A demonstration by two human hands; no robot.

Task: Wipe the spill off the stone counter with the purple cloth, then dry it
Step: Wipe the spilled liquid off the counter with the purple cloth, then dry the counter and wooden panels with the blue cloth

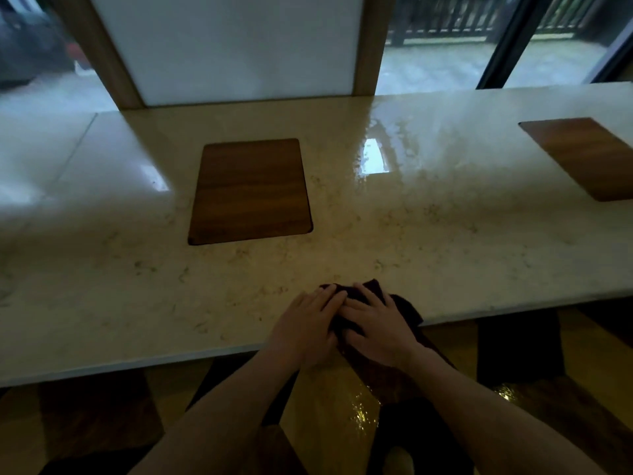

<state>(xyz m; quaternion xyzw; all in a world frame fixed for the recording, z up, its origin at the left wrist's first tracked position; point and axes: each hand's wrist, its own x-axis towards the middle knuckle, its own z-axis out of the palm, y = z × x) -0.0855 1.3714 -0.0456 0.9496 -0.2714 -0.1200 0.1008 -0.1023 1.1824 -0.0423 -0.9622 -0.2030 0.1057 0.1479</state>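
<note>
At the near edge of the stone bench, at about 6 o'clock in the view, both hands lay flat on the purple cloth. The left hand rested palm down with its fingers extended and close together, pressing the cloth's left part without gripping it. The right hand lay just beside it, also palm down with fingers spread, covering the cloth's middle. The two hands touched or nearly touched at the fingertips. The cloth appeared very dark in the dim light; part of it hung over the bench's near edge toward the floor, which showed glossy highlights below.

Farther in, at about 11 o'clock from the hands, a wooden inset panel sat flush in the bench top. At about 1 o'clock, a wet, reflective patch spread over the stone toward the far edge, well apart from the cloth. A second wooden inset panel lay at 2 o'clock, near the right margin. Beyond the bench stood a white panel and windows.
</note>
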